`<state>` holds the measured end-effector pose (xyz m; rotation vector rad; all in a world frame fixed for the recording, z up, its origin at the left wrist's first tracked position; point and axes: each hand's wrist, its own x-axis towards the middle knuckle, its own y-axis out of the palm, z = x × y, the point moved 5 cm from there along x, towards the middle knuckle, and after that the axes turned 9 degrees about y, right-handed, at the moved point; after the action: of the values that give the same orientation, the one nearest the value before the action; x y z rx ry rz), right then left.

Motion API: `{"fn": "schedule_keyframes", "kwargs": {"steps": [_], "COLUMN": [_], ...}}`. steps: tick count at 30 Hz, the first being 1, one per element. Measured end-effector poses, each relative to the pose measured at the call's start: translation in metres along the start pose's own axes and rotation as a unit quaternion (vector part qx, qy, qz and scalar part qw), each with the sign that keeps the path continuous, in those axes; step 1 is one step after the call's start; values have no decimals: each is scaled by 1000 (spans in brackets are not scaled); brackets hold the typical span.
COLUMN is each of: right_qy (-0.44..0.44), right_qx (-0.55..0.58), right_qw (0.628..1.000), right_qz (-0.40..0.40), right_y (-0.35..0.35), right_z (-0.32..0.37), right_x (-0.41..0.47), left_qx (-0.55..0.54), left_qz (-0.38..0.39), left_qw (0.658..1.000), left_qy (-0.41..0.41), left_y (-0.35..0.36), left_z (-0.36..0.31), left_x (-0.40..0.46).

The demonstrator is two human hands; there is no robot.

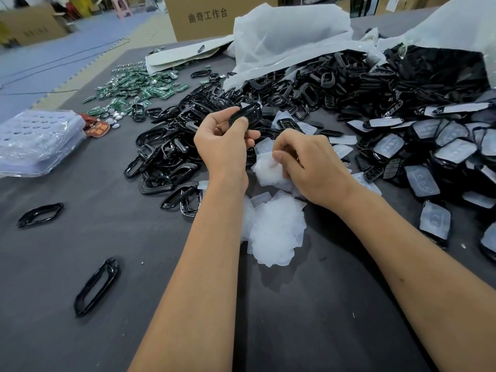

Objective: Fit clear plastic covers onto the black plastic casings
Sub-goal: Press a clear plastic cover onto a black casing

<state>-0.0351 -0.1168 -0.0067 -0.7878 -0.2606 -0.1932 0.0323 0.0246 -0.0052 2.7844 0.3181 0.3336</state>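
Both hands are at work above the grey bench (80, 331). The left hand (222, 146) grips one black casing (248, 114), fingers curled round its far edge and thumb pressed on its near face, holding it raised just beyond and above the right hand. The right hand (308, 165) is curled, thumb and fingers pinching a clear cover (265, 167) at the top of a small clump of the same, close below the left hand's fingers; the casing and the pinched cover are apart.

A larger heap of clear covers (273, 232) lies on the bench between the two forearms, nearer the person than the hands. Beyond and to the left of the left hand spreads a pile of black frames (166, 157); two single frames (40, 214) lie well apart to the left of the left forearm. To the right of the right hand sit casings already carrying clear covers (426, 181). Farther off behind the hands, loose black parts spill from white bags (290, 30). Far left beyond the left hand: green circuit boards (139, 87), and a stack of clear blister trays (40, 140). A cardboard box (204, 17) stands behind the bench
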Motion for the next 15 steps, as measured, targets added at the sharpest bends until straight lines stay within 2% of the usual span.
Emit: {"fn": "schedule_keyframes", "kwargs": {"steps": [4, 8, 12, 15], "right_qy": [29, 71, 116, 139], "right_qx": [35, 163, 342, 427], "right_qw": [999, 984, 932, 893], "right_qz": [11, 7, -22, -36], "right_y": [0, -1, -9, -15], "right_z": [-3, -12, -24, -32], "right_x": [0, -2, 0, 2], "left_qx": [3, 9, 12, 28], "left_qz": [3, 5, 31, 74], "left_qw": [1000, 1000, 999, 997], "left_qy": [0, 2, -7, -8], "left_y": [1, 1, 4, 8], "left_z": [1, 1, 3, 5], "left_x": [-1, -1, 0, -2]}}
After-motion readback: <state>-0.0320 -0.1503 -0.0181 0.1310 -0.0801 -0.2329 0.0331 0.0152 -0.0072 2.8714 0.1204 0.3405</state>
